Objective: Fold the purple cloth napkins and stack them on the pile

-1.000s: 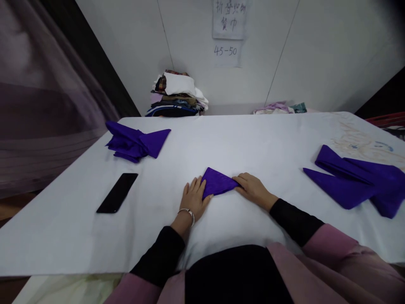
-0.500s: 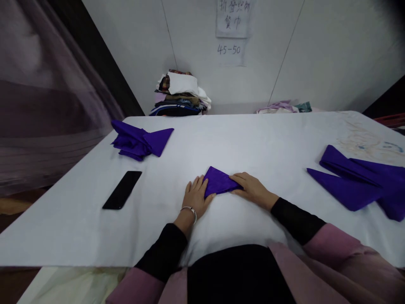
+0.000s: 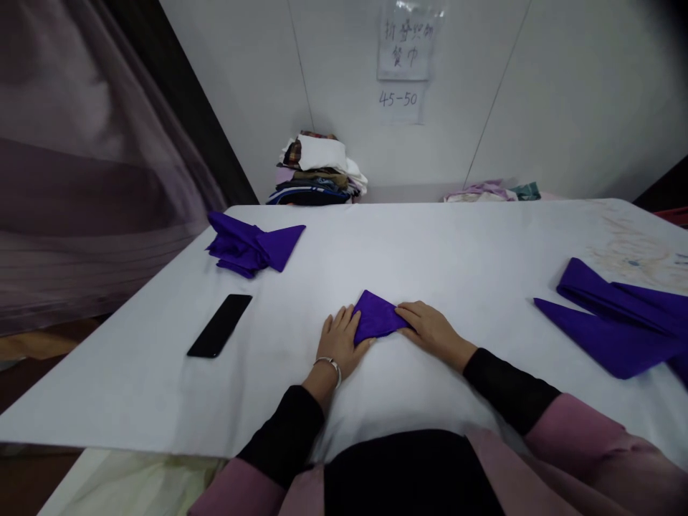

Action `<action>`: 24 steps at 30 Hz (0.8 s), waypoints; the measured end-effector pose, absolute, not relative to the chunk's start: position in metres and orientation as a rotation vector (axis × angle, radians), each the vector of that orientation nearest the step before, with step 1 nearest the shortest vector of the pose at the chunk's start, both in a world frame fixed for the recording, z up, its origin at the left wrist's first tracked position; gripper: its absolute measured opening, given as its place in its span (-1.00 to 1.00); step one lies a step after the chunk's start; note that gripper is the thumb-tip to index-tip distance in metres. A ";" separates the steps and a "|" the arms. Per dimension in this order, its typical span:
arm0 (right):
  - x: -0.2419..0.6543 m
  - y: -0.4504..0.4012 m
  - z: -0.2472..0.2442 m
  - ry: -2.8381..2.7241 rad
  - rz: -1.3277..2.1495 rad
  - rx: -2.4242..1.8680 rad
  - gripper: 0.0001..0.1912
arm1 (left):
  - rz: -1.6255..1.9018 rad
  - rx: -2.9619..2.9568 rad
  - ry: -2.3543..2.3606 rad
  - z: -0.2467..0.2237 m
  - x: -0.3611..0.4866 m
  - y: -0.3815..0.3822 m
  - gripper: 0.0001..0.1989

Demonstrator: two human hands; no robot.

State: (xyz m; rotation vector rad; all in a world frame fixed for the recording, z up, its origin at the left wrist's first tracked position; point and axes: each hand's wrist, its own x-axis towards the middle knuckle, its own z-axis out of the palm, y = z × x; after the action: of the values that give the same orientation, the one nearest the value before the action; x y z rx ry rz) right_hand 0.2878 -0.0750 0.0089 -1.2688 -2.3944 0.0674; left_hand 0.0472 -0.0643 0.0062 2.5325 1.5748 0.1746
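Observation:
A purple cloth napkin [image 3: 379,320], folded into a small pointed shape, lies on the white-covered table in front of me. Along its left edge my left hand [image 3: 342,342] lies flat with fingers stretched out, the thumb close to the napkin's lower edge. My right hand [image 3: 424,326] has the right-hand corner between its fingers and thumb, and that corner is partly hidden. The napkin's upper point faces away from me, between both hands.
A bunched purple cloth [image 3: 244,246] lies at the table's far left, with a black phone [image 3: 220,326] nearer me. More purple cloth [image 3: 618,322] spreads on the right. Behind the white table [image 3: 430,244] stand stacked clothes [image 3: 319,168], and paper signs [image 3: 405,43] hang on the wall.
The camera view has shifted a little, so everything sits slightly lower and further right. Both hands keep about the same places on the napkin, whose shape looks unchanged.

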 end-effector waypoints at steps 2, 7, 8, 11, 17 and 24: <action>0.287 -0.075 0.009 -2.399 0.050 -1.246 -0.59 | 0.173 2.519 1.580 0.007 0.047 -0.065 -0.33; 0.284 -0.072 0.009 -2.407 0.050 -1.220 -0.57 | 0.166 2.487 1.597 0.009 0.048 -0.065 -0.38; 0.283 -0.072 0.008 -2.403 0.050 -1.219 -0.59 | 0.166 2.483 1.597 0.009 0.048 -0.065 -0.38; 0.281 -0.070 0.005 -2.386 0.046 -1.231 -0.65 | 0.175 2.478 1.595 0.008 0.048 -0.065 -0.38; 0.277 -0.069 0.000 -2.346 0.031 -1.278 -0.69 | 0.197 2.481 1.581 0.009 0.048 -0.065 -0.28; 0.273 -0.071 -0.001 -2.332 0.026 -1.287 -0.63 | 0.195 2.457 1.603 0.009 0.048 -0.065 -0.39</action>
State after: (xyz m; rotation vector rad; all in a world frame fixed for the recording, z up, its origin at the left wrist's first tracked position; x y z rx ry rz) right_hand 0.2733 -0.0707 -0.0015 -1.2872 -2.3321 0.0265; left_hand 0.0484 -0.0648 0.0089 2.4575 1.6025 0.1954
